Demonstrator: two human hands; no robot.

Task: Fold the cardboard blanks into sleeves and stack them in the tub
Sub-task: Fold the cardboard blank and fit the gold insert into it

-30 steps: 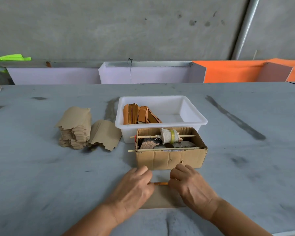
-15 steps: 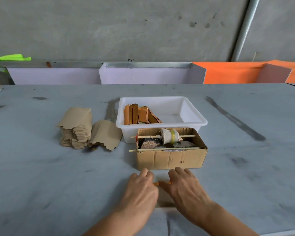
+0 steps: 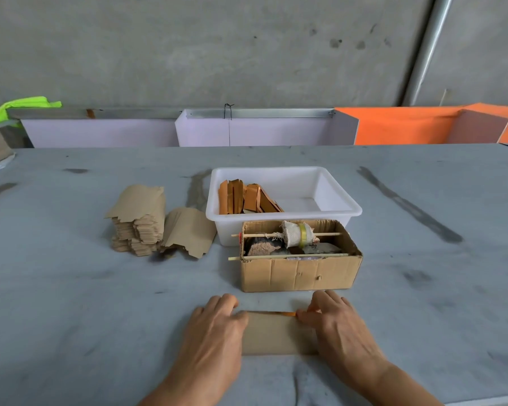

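Near the table's front edge, our left hand (image 3: 214, 326) presses flat and our right hand (image 3: 335, 323) seemingly pinches the blank (image 3: 276, 335); uneven pressure could skew the crease.

Head-worn view, forward-down over table (image 3: 71, 303)

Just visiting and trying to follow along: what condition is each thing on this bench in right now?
Cardboard blank: lying flat, far edge folded over, pressed down by both hands.
Left hand: resting on the blank's left end.
Right hand: pressing the fold at the right end.
White tub: open, a few folded sleeves leaning at its left.
Stack of blanks: unfolded, piled.
Cardboard box: open, two sticks across the top.
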